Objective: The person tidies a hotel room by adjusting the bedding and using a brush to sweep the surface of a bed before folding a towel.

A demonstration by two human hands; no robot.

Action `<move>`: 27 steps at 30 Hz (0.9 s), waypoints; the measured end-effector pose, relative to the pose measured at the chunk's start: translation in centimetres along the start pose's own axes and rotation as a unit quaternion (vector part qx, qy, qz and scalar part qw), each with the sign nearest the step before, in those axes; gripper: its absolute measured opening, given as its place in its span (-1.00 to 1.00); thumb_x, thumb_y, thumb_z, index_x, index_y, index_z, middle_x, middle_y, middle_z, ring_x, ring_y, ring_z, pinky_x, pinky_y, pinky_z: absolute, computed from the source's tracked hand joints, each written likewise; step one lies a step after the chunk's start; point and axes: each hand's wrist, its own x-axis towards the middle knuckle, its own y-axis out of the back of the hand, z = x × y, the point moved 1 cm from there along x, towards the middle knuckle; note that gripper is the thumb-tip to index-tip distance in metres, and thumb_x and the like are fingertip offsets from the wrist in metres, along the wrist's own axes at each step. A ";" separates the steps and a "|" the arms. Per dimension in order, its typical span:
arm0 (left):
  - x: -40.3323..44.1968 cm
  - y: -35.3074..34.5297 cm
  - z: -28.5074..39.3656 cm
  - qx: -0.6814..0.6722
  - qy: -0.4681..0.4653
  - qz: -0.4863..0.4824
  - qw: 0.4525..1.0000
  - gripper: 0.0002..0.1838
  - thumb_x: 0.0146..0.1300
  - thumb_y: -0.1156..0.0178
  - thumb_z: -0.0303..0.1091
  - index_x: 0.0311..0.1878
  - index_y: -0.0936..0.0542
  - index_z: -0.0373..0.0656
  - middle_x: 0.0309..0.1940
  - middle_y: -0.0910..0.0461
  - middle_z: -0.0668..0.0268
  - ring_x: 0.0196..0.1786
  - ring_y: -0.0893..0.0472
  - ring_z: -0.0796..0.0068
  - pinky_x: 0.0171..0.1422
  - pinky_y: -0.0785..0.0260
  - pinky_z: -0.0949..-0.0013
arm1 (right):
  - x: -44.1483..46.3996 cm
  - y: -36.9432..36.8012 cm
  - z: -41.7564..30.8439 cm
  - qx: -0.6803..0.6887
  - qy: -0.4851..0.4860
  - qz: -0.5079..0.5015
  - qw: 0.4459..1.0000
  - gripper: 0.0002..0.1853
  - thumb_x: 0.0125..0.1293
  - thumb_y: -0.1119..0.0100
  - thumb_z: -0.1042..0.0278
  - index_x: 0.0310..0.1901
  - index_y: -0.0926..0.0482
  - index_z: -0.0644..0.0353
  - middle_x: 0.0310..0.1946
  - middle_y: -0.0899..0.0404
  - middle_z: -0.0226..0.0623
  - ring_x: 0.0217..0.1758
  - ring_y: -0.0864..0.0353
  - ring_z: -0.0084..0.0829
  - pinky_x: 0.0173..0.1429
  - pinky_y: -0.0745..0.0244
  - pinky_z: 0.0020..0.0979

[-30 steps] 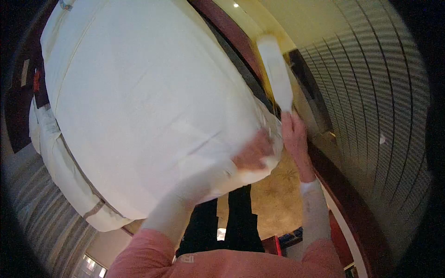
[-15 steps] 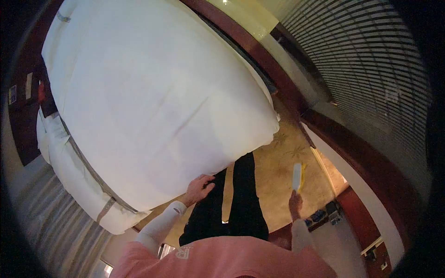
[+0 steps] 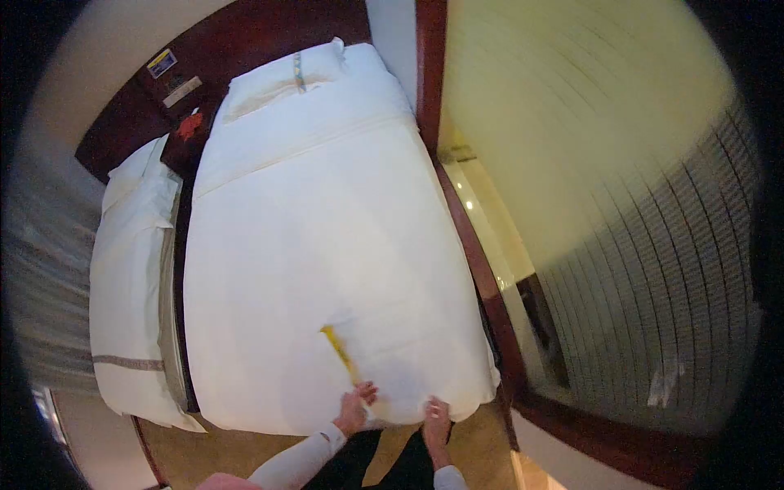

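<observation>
A white bed cover [image 3: 318, 245] lies over the large bed in front of me. My left hand [image 3: 353, 410] is at the foot of the bed, closed round the near end of a long, flat brush [image 3: 340, 353]. The brush's yellow edge points up and left over the cover; its pale part is blurred against the white cloth. My right hand [image 3: 437, 418] is at the same foot edge, a little to the right, its fingers curled on the cover's border. Exactly how much cloth it grips is hard to see.
A narrower bed [image 3: 126, 294] with a grey-brown band stands to the left. A pillow [image 3: 290, 82] lies at the far end, by a dark red headboard [image 3: 269, 33]. Slatted blinds [image 3: 637, 310] behind glass run along the right. Brown carpet [image 3: 212, 453] shows below.
My view has lifted to take in the whole bed. The brush has gone from my right hand to my left. My right hand has come up to the bed's foot edge.
</observation>
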 end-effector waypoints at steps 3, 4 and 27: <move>5.8 8.4 -2.4 -0.130 0.038 0.154 0.979 -0.69 0.26 -0.17 -0.24 -0.01 -0.44 -0.20 -0.11 -0.53 0.18 -0.26 -0.57 0.34 -0.25 -0.44 0.37 | 4.9 3.7 6.4 0.156 -0.162 0.117 0.967 -0.45 0.38 0.00 0.13 0.31 -0.15 0.14 0.25 -0.24 -0.21 0.07 -0.39 -0.32 0.04 -0.41 -0.36; 7.9 13.0 -4.7 -0.275 -0.025 0.083 0.957 -0.65 0.27 -0.16 -0.25 0.03 -0.41 -0.21 -0.10 -0.52 0.19 -0.32 -0.55 0.35 -0.26 -0.43 0.37 | 6.4 4.9 7.9 0.192 -0.207 0.110 0.953 -0.43 0.37 0.05 0.07 0.32 -0.14 0.13 0.27 -0.22 -0.22 0.09 -0.37 -0.31 0.06 -0.39 -0.34; 5.1 -0.5 -19.2 0.689 0.288 -0.016 0.664 -0.28 0.31 0.00 0.08 0.42 0.04 0.12 0.38 -0.01 0.33 0.34 -0.11 0.00 0.28 0.01 -0.34 | 21.4 12.7 11.4 0.406 -0.268 -0.023 0.873 -0.02 0.16 0.35 -0.58 0.43 0.07 0.01 0.44 0.09 -0.24 0.44 0.02 -0.11 0.46 0.02 -0.04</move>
